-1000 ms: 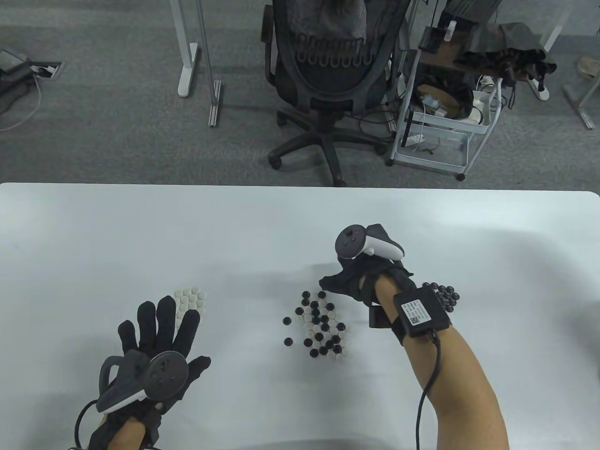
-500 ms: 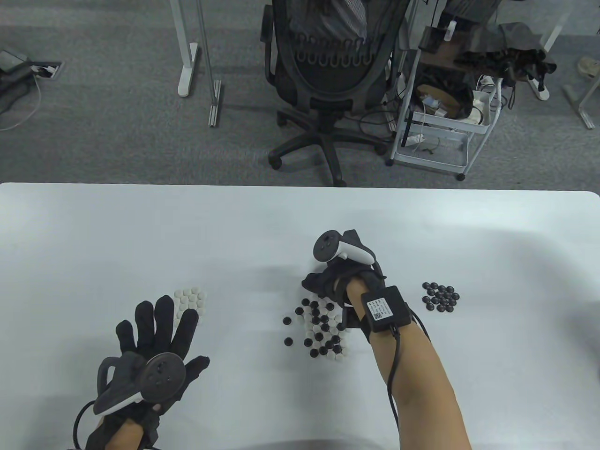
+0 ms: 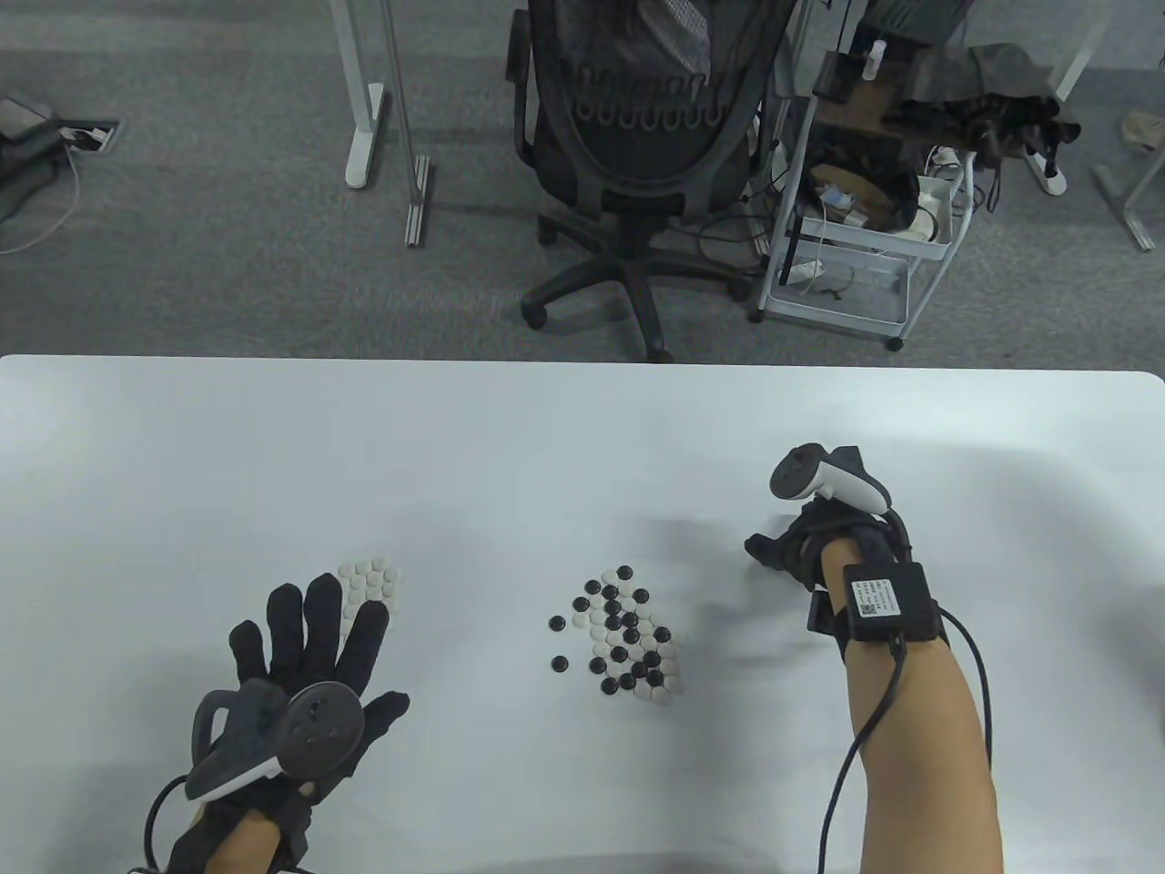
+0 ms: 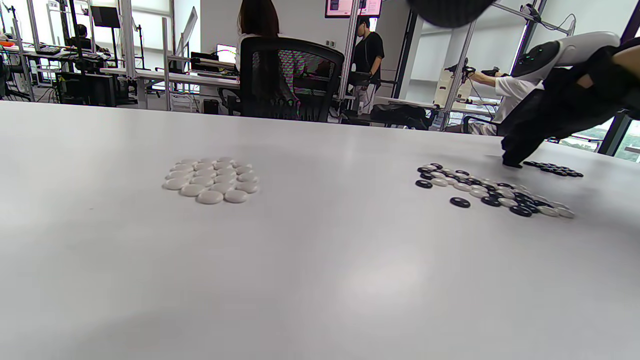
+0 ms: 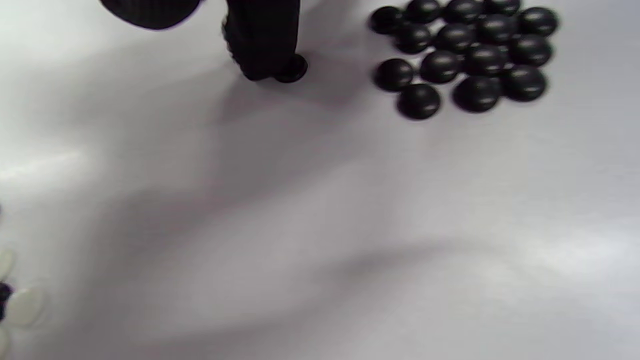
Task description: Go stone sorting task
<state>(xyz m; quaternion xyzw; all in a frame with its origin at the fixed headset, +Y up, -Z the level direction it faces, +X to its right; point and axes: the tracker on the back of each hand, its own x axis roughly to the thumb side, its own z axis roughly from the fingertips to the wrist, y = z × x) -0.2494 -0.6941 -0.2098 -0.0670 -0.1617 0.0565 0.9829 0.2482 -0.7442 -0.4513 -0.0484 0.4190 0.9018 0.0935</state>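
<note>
Fingers of the right hand press one black stone onto the table; left hand spread.

Three groups of Go stones lie on the table: one mixed pile, roughly sixteen white stones left of it, about fifteen black stones right of it. Two hands: left hand, right hand.

Right hand leaves the mixed stones, now sits to their right, beside the black pile. One fingertip presses a single black stone against the table.
</note>
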